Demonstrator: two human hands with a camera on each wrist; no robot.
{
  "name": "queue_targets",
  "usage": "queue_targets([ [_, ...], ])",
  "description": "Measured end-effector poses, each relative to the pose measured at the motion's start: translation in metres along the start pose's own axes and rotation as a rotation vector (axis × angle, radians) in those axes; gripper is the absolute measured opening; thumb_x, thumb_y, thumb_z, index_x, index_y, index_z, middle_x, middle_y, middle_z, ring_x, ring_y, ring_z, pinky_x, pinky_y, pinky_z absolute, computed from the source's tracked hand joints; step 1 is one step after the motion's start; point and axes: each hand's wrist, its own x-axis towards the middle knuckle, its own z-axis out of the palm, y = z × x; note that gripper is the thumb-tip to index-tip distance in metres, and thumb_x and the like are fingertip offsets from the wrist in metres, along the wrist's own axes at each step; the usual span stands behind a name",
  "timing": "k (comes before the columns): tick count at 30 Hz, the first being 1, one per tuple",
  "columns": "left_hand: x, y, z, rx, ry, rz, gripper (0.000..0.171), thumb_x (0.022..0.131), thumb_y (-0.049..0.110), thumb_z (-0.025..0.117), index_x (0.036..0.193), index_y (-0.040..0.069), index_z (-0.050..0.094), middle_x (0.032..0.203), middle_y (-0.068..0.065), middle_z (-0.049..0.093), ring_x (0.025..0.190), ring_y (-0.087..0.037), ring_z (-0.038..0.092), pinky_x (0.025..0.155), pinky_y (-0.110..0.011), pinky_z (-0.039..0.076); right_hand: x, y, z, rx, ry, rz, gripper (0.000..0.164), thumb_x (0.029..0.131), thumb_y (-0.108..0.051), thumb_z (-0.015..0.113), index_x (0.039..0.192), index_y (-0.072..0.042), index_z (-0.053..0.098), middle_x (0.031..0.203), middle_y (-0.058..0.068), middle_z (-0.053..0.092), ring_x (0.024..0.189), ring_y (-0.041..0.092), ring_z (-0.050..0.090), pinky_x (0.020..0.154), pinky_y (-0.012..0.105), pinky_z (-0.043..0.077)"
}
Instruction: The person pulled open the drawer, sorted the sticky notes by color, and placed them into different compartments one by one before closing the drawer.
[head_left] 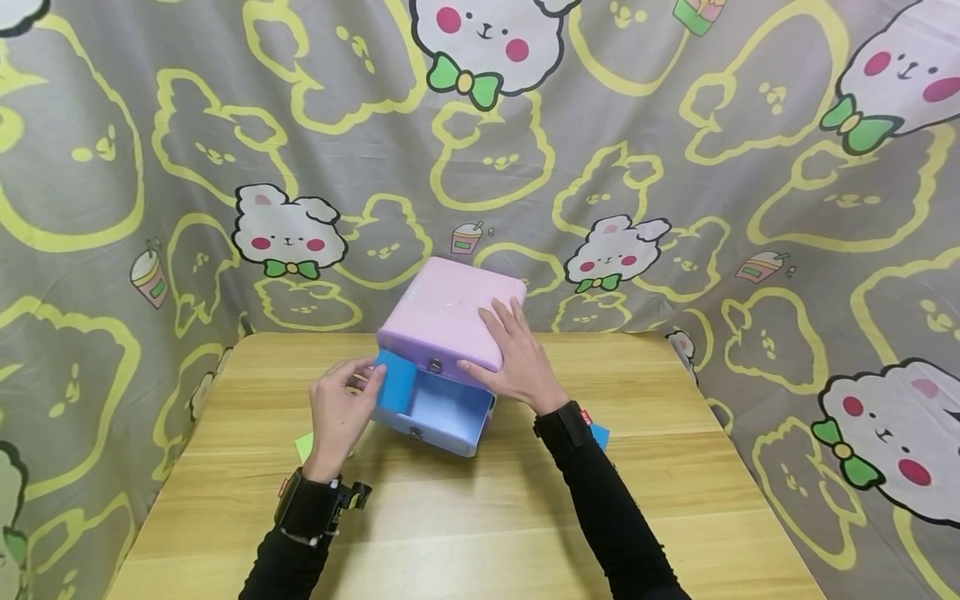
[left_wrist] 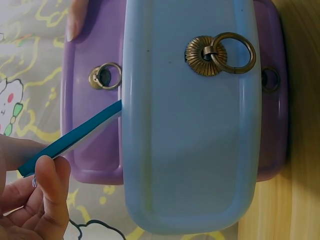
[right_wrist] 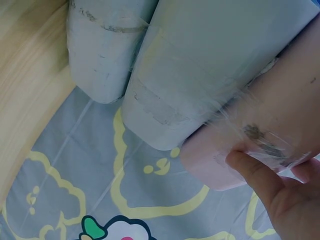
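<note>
A small drawer cabinet (head_left: 446, 308) with a pink top and purple front stands tilted toward me on the table, its light blue drawer (head_left: 450, 433) pulled out. Between thumb and fingers my left hand (head_left: 341, 408) pinches a thin blue booklet (head_left: 397, 383). In the left wrist view, the far end of the booklet (left_wrist: 75, 137) passes behind the drawer's front panel (left_wrist: 192, 135), which bears a brass ring pull (left_wrist: 220, 53). My right hand (head_left: 522, 358) rests on the cabinet's top right edge with fingers spread. Tape covers the cabinet's side (right_wrist: 255, 130) in the right wrist view.
A green piece (head_left: 303, 446) lies on the wooden table (head_left: 465, 525), partly behind my left wrist. Beside my right forearm a blue piece (head_left: 600, 435) shows partly. A patterned grey curtain (head_left: 360, 167) encloses the back and sides.
</note>
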Motion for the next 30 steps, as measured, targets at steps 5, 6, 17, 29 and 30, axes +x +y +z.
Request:
queue_targets([
  [5,0.0004,-0.0010,0.0005,0.008,0.011,0.022,0.021,0.086,0.007,0.079,0.102,-0.006,0.076,0.081,-0.020,0.075,0.063,-0.029,0.069,0.057,-0.002,0.044,0.0004,-0.0016,-0.0014,-0.005,-0.010,0.003,0.093,0.084,-0.072,0.060,0.157,-0.018,0.038,0.167,0.012,0.031,0.159,0.037,0.014,0.121,0.063,0.031],
  [6,0.0006,-0.0014,0.0007,0.010,0.014,0.028,0.020,0.086,0.007,0.079,0.101,-0.006,0.076,0.080,-0.020,0.075,0.063,-0.029,0.069,0.057,-0.002,0.044,0.0004,-0.0022,-0.0021,-0.002,-0.016,0.006,0.093,0.084,-0.071,0.063,0.157,-0.018,0.038,0.167,0.012,0.031,0.160,0.037,0.014,0.121,0.063,0.031],
  [17,0.0013,-0.0053,0.0028,0.026,0.027,0.077,0.020,0.084,0.006,0.080,0.100,-0.006,0.076,0.078,-0.019,0.075,0.060,-0.028,0.069,0.055,-0.002,0.044,-0.0005,-0.0013,-0.0057,-0.026,-0.049,-0.038,0.114,0.068,-0.067,0.081,0.158,-0.016,0.033,0.167,0.015,0.028,0.158,0.044,0.013,0.114,0.066,0.039],
  [29,0.0030,-0.0024,0.0036,0.076,-0.006,0.057,0.020,0.086,0.007,0.078,0.101,-0.006,0.076,0.079,-0.019,0.075,0.060,-0.028,0.070,0.057,-0.012,0.049,0.0000,-0.0016,-0.0027,-0.039,-0.024,-0.038,0.111,0.069,-0.066,0.080,0.157,-0.015,0.036,0.166,0.015,0.031,0.158,0.043,0.016,0.113,0.065,0.039],
  [30,0.0036,-0.0022,0.0037,0.083,-0.007,0.056,0.020,0.086,0.007,0.078,0.101,-0.006,0.076,0.079,-0.019,0.075,0.060,-0.027,0.070,0.057,-0.014,0.050,0.0003,-0.0015,-0.0027,-0.040,-0.024,-0.036,0.111,0.069,-0.066,0.080,0.157,-0.015,0.036,0.166,0.015,0.031,0.158,0.043,0.016,0.113,0.065,0.039],
])
